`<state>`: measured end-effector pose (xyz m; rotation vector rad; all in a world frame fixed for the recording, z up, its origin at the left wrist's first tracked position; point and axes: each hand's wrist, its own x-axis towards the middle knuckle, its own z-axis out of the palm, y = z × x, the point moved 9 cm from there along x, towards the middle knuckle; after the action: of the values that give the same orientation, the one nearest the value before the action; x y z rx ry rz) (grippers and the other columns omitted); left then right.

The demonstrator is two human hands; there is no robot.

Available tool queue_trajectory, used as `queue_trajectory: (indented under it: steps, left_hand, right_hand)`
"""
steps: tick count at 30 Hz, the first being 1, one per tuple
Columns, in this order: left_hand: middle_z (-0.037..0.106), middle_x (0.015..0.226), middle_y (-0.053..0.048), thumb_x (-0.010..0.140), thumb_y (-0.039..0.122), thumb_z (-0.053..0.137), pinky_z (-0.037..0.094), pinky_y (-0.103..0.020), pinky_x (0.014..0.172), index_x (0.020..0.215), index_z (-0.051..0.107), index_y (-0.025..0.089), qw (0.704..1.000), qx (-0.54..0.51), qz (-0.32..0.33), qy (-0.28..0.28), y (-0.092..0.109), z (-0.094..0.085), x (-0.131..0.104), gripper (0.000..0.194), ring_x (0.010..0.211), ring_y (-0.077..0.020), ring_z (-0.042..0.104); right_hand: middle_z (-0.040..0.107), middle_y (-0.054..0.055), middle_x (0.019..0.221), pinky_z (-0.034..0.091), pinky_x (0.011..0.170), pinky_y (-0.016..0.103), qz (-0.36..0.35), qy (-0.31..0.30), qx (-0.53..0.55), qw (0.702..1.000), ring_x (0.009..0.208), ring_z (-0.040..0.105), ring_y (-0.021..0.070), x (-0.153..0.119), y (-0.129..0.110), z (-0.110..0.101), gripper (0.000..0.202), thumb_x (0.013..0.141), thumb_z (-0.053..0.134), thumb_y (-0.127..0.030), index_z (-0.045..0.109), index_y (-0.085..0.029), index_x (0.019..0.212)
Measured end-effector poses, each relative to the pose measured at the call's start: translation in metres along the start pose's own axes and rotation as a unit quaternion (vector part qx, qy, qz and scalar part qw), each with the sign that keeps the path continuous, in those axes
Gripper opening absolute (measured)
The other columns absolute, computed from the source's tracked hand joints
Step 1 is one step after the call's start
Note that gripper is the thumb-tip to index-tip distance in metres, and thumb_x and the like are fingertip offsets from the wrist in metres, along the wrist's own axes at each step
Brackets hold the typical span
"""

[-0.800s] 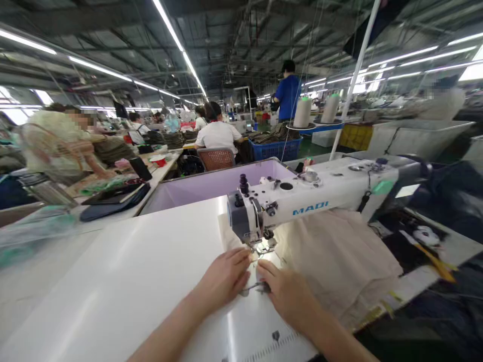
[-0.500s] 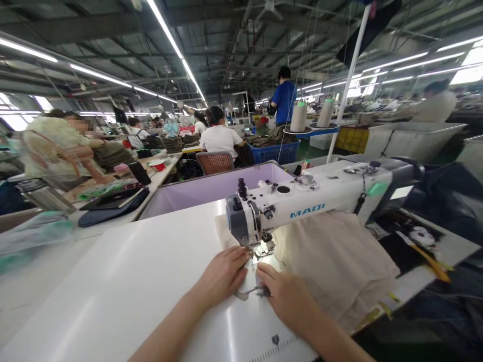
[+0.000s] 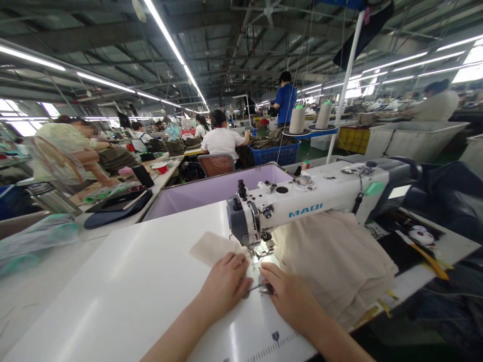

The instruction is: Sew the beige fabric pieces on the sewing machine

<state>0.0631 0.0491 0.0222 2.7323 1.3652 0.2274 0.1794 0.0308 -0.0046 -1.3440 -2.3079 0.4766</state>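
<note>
My left hand [image 3: 226, 279] rests on a small beige fabric piece [image 3: 211, 247], fingers bent together over its near edge beside the presser foot [image 3: 264, 250]. Part of the piece lies under those fingers, hidden. My right hand [image 3: 290, 291] is closed round a small dark metal tool, apparently thread snips [image 3: 267, 288], whose thin tip points left toward my left thumb. Both hands are just in front of the needle area of a white sewing machine [image 3: 324, 193]. A larger beige cloth [image 3: 335, 251] lies bunched under the machine arm, right of the needle.
A purple-lined bin [image 3: 196, 193] stands behind the white table [image 3: 113, 291]. On the left bench are a steel flask [image 3: 53, 198], a dark pouch [image 3: 118, 208] and a plastic bag [image 3: 37, 241]. Thread cones [image 3: 297, 120] stand behind the machine. Several people work farther off.
The small fabric piece has swung out to the left from beside the needle. My left hand has shifted slightly; my right hand stays near the needle with the snips.
</note>
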Motion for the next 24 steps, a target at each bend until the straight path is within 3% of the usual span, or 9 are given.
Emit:
queue_trajectory:
  steps: [3,7,12,15,19,24]
  left_hand:
    - [0.065,0.119,-0.009,0.094,0.03,0.061,0.053,-0.048,0.094,0.114,0.064,0.02,0.999,-0.012,0.005,-0.033,0.022,0.004,-0.011,0.023,0.11,-0.0302,0.058]
    - [0.062,0.133,-0.01,0.095,0.029,0.058,0.051,-0.051,0.099,0.13,0.057,0.017,0.999,0.001,0.025,-0.034,0.037,0.006,-0.021,0.036,0.119,-0.0322,0.055]
    - [0.062,0.136,-0.011,0.097,0.023,0.054,0.054,-0.049,0.097,0.137,0.052,0.017,0.997,0.029,0.064,-0.018,0.041,0.005,-0.026,0.04,0.118,-0.0313,0.058]
    - [0.062,0.136,-0.012,0.098,0.02,0.053,0.055,-0.05,0.095,0.138,0.051,0.018,0.995,0.051,0.085,-0.006,0.043,0.007,-0.028,0.04,0.117,-0.0319,0.06]
    - [0.059,0.139,-0.012,0.099,0.019,0.052,0.05,-0.05,0.106,0.14,0.049,0.018,0.992,0.051,0.114,0.017,0.046,0.009,-0.032,0.041,0.127,-0.0316,0.055]
    - [0.06,0.138,-0.011,0.099,0.022,0.052,0.051,-0.046,0.106,0.139,0.05,0.019,0.995,0.007,0.104,0.001,0.037,0.009,-0.027,0.04,0.128,-0.0292,0.056]
  right_hand:
    - [0.062,0.004,0.137,0.053,0.093,0.031,-0.005,0.004,0.035,0.999,0.11,0.067,0.0222,-0.006,-0.001,-0.002,0.047,0.082,0.048,-0.007,0.062,-0.021,0.125]
    - [0.064,0.006,0.133,0.052,0.095,0.031,-0.015,-0.006,0.053,0.998,0.112,0.066,0.0222,-0.01,-0.003,0.0,0.048,0.078,0.048,-0.007,0.063,-0.02,0.122]
    - [0.067,0.006,0.127,0.053,0.091,0.031,-0.021,-0.017,0.04,0.999,0.108,0.067,0.0222,-0.011,-0.004,0.004,0.04,0.081,0.046,-0.006,0.065,-0.021,0.113]
    - [0.066,0.008,0.131,0.053,0.092,0.034,-0.03,-0.029,0.009,0.999,0.109,0.068,0.0242,-0.012,-0.004,0.007,0.045,0.079,0.046,-0.005,0.064,-0.019,0.118]
    - [0.063,0.01,0.136,0.054,0.093,0.035,-0.04,-0.045,-0.018,0.998,0.108,0.068,0.0252,-0.014,-0.004,0.011,0.049,0.079,0.046,-0.004,0.062,-0.017,0.123]
    - [0.065,0.007,0.132,0.053,0.089,0.03,-0.031,-0.054,-0.014,0.998,0.105,0.069,0.0221,-0.008,-0.004,0.008,0.041,0.084,0.046,-0.005,0.063,-0.02,0.118]
